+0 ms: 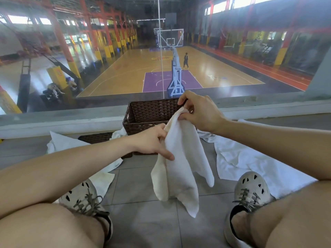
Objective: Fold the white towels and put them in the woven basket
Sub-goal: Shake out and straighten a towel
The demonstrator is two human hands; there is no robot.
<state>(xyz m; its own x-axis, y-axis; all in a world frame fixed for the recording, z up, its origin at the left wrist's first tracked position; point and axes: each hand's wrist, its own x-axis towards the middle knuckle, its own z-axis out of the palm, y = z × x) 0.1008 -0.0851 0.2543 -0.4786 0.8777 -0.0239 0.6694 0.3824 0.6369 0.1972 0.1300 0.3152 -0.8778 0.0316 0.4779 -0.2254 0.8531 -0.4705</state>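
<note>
Status: small white terry towel is up in the air between the knees, just in front of the dark brown woven basket, hanging bunched and unfolded.

Left hand pinches the upper edge, thumb laid down along the cloth. Right hand has its fingers curled tight round the top corner, held higher, close to the basket rim. Both grips are small bites of fabric, and the hands are near each other.

Risks as I see them:
- Hands are too close, so the cloth isn't spread. Folding from this gives a skewed, lumpy fold; find two proper corners first.
- A small pinch on thick terry could slip while working along the edge. The corner drops and the regrasp starts over.
- The lower tip hangs low over the grey tiled floor. Can't tell if it touches. Lowering the hands would drag it on the tiles.
- No table here, so any flat folding happens on the floor or the lap, with the same dirt problem.
- Loose white towels lie both sides, left and right, with the right one up against the grey laced shoe. Shifting a foot could trap or scuff it.
- The right hand and towel block part of the basket, so its contents are unclear.
</note>
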